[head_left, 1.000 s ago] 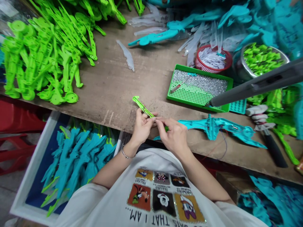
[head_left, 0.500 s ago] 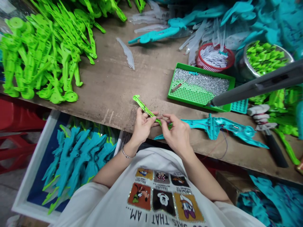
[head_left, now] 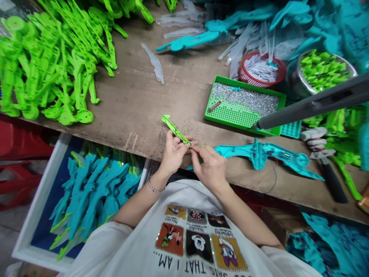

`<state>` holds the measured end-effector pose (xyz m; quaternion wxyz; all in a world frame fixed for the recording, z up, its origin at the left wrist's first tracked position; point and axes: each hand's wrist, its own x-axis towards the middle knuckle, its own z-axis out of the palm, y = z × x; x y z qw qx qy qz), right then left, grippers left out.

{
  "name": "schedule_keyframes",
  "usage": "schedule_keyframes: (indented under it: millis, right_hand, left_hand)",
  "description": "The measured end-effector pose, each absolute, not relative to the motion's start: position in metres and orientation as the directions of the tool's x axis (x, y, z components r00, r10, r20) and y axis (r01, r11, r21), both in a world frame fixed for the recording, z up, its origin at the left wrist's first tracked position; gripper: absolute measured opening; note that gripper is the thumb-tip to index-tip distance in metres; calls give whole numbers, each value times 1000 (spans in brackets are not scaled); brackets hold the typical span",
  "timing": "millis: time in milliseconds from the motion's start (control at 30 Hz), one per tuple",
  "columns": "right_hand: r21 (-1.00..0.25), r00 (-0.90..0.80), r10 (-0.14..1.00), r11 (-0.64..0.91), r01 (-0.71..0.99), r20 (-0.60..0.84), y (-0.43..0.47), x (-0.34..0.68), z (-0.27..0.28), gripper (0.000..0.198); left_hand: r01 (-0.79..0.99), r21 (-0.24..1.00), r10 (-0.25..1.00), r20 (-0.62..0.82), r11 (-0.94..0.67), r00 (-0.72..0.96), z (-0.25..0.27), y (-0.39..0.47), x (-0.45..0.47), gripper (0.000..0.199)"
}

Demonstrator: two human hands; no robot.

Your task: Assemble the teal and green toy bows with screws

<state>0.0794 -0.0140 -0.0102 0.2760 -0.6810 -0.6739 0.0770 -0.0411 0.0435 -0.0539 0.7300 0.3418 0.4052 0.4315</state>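
A narrow lime-green plastic piece (head_left: 175, 128) with a dark wire along its channel slants up and left from between my hands. My left hand (head_left: 173, 154) is closed around its middle, thumb on top. My right hand (head_left: 211, 161) pinches at its lower end, where the fingers hide the detail. Just right of that hand lies a turquoise plastic shell half (head_left: 259, 153), inner side up, with thin wires inside and trailing over the table edge.
A green tray (head_left: 245, 105) holds small screws and a screwdriver (head_left: 220, 103). Behind it stand a red basket (head_left: 262, 82) and a metal bowl (head_left: 300, 79). A grey bar (head_left: 314, 100) crosses the right side. Green parts (head_left: 57, 65) pile up left; a drawer (head_left: 37, 215) holds turquoise pieces.
My right hand has shifted slightly left along the green piece, its fingers now closer to my left hand. The left hand keeps its hold, nearly unmoved.
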Motion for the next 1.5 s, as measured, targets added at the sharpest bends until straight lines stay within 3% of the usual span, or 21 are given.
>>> schedule_keyframes:
  millis: [167,500,633,900,1167,1500]
  right_hand:
    - [-401,32,947,104,910,318,-19,79,-16,21]
    - [-502,70,942,111,858,328,-24,82,-17,12]
    - [-524,111,945,71,849,308,-27,84,-18,14]
    - [-444,76,962,50,895,262,-28,88,-20,17]
    - [-394,193,962,-105,913,192,-16,90,-10,17]
    - [-404,173,965,-81,911,195,-10,89,-14,15]
  left_hand:
    - [-364,847,909,-288,388,300,-54,42,-41,69]
    - [-342,866,920,-276,364,278,-51,43,-37,71]
    - [-306,877,919,-298,370,256,-49,43,-36,72]
    - [-291,890,930,-293,350,223,-47,42,-35,70]
    - [-300,885,927,-294,357,234,-47,42,-35,70]
    - [-306,872,915,-313,383,253,-45,42,-36,67]
